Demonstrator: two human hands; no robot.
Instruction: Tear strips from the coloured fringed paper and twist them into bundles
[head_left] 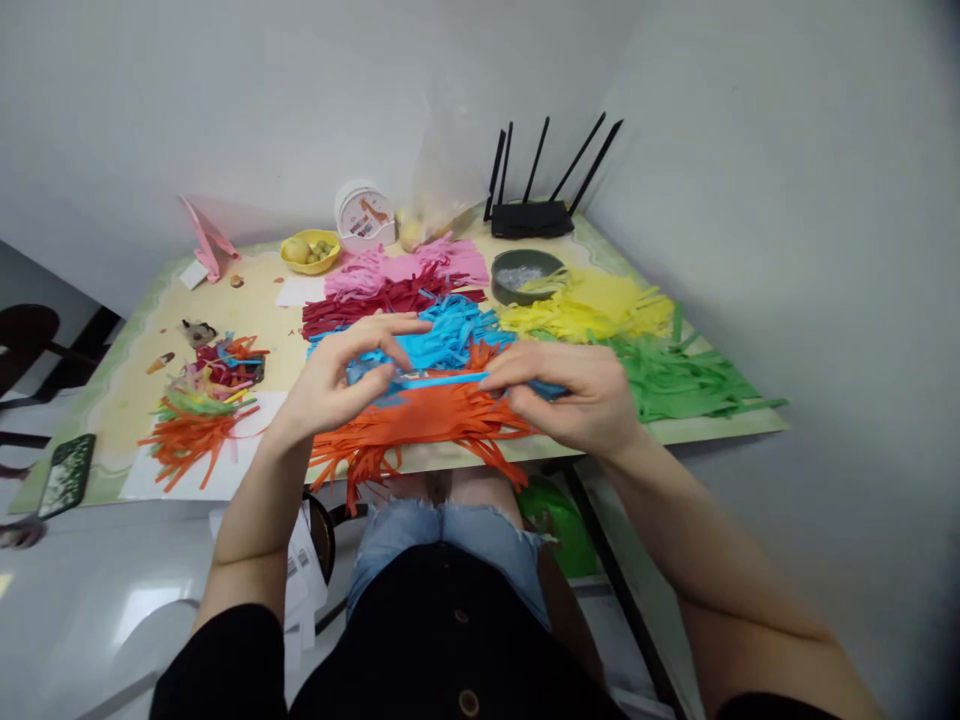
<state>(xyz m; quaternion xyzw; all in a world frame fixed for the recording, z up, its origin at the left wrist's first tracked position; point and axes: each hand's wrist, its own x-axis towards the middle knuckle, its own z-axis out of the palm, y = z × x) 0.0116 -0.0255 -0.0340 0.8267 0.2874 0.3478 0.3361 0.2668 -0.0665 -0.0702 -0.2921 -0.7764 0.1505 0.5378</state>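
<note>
A narrow, straight blue paper strip (444,381) runs between my two hands, above the orange fringed paper (420,418). My left hand (349,365) is at its left end, thumb and a finger curved in around the tip while the forefinger stretches out above. On the right end, my right hand (574,390) pinches the strip between thumb and bent fingers. Just behind the hands lies blue fringed paper (442,335). Some blue paper also shows beneath the right hand; how it joins the strip is hidden.
Dark red (386,303), pink (409,265), yellow (600,303) and green fringed paper (682,380) surround the work. A dark bowl (527,262), router (532,218), yellow fruit dish (310,262) and white tub (365,215) stand behind. Mixed strips (199,435) and a phone (67,475) lie left.
</note>
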